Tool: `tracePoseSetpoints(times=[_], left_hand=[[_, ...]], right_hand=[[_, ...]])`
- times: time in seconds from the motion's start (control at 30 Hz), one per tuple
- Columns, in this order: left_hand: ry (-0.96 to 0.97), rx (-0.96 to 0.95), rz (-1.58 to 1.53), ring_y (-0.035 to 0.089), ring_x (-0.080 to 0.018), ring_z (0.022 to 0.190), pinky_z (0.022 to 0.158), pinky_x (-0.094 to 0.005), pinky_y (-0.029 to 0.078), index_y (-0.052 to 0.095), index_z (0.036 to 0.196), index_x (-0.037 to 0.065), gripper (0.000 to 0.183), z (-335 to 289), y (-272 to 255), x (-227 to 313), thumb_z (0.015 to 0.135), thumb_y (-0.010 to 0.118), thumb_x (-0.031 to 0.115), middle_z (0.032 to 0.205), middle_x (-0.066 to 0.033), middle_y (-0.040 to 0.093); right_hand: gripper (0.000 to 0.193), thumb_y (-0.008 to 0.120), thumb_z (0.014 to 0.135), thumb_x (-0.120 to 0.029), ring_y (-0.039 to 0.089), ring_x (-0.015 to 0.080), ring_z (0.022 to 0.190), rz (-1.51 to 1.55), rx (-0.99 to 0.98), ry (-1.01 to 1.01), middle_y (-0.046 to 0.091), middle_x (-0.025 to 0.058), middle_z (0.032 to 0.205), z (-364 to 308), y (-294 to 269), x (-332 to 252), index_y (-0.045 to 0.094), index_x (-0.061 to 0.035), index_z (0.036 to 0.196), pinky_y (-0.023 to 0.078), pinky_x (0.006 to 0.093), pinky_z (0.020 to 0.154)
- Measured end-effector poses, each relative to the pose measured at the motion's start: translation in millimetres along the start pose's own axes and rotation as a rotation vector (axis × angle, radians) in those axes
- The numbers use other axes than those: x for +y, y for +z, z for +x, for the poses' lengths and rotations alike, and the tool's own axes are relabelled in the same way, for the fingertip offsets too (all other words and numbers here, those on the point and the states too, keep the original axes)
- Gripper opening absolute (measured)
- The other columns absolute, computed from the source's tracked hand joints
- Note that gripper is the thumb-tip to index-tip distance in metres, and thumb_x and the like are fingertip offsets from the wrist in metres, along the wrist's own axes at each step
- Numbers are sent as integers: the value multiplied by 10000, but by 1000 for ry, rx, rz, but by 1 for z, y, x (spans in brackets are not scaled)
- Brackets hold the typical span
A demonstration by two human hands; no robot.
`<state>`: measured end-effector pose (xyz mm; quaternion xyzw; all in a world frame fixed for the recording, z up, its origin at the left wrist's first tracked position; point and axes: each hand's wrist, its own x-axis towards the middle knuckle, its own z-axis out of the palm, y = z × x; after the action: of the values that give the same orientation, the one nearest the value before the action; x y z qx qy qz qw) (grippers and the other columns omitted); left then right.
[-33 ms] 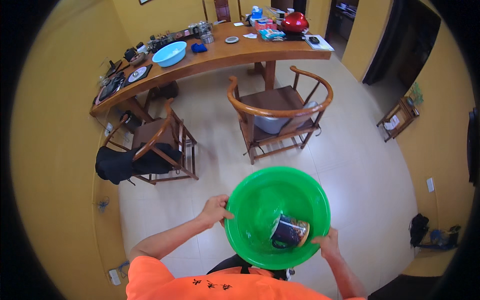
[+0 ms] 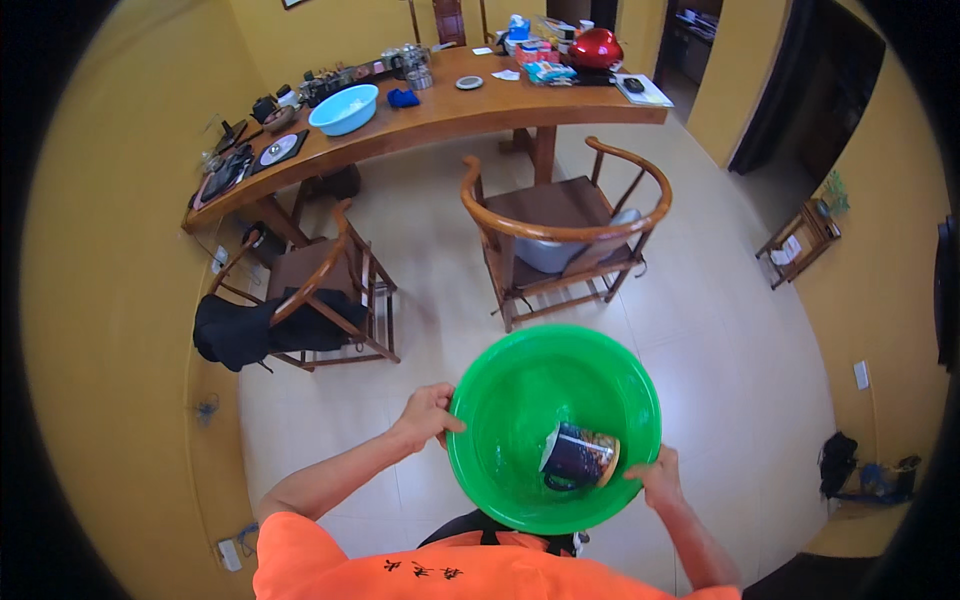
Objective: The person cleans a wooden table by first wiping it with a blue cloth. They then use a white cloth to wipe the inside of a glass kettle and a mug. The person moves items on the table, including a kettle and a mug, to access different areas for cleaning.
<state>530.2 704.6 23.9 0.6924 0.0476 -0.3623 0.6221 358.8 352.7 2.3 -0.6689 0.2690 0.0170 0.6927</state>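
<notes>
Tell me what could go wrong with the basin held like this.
The dark mug lies on its side in the green basin, so a tilt might roll it. The left hand and right hand grip opposite sides of the rim; if one slipped, the basin could tip. A wooden chair stands ahead, so moving forward might bump it.
</notes>
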Motion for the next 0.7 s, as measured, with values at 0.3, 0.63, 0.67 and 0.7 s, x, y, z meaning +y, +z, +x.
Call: tracePoseSetpoints(times=[0.3,0.63,0.67,0.7], left_hand=[[122,164,-213,609,-187,501,351,-288,466,565,922,-35,257,57,-144,112,677,604,-103,722,-100,632],[102,324,-265,634,-194,549,403,-287,501,551,933,-29,239,176,-280,219,707,586,-96,730,-109,633],[100,326,-253,632,-194,544,401,-284,498,550,933,-31,236,195,-297,227,709,586,-95,729,-111,634],[97,326,-239,630,-193,538,398,-281,495,549,934,-33,234,214,-313,237,710,585,-93,727,-112,635]], right_hand=[[357,586,568,130,590,182,665,-95,-285,-19,634,101,786,187,138,-155,624,54,915,447,307,544],[335,576,571,130,586,180,642,-46,-382,57,630,102,775,388,281,-246,626,61,895,449,309,534],[321,576,577,129,588,181,636,17,-359,76,629,109,758,403,299,-260,627,67,888,448,315,519],[320,577,578,129,589,186,634,-29,-360,35,629,113,760,425,310,-266,624,72,889,448,316,519]])
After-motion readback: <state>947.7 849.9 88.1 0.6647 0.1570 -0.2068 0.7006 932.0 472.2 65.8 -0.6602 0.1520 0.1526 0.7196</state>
